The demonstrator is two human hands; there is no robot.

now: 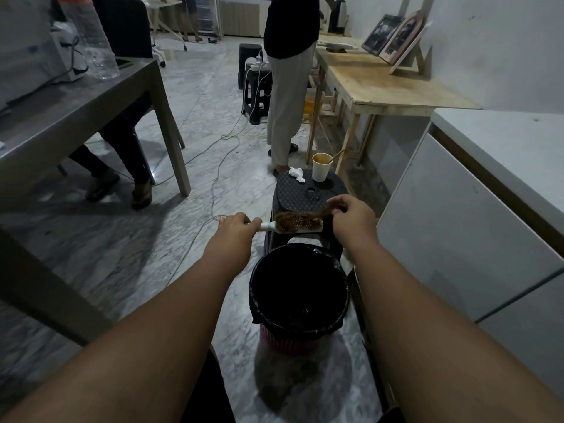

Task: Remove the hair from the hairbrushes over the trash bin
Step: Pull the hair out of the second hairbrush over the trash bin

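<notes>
Head view looks down along our two bare forearms to a brush (300,223) we hold level above the far rim of the bin (299,288). Our left hand (236,225) is closed around the pale handle, at the brush's left end. Our right hand (352,213) is at the other end, its fingertips pinched together on a tuft of brown hair (323,212) that runs back into the matted clump across the bristles. The bin is lined with a black bag and stands on the marble floor (122,264), just in front of a black stool (300,193). On the stool sit a paper cup (321,167) and a crumpled tissue (296,174), well apart from the brush. Beyond the stool a person (290,71) stands.
</notes>
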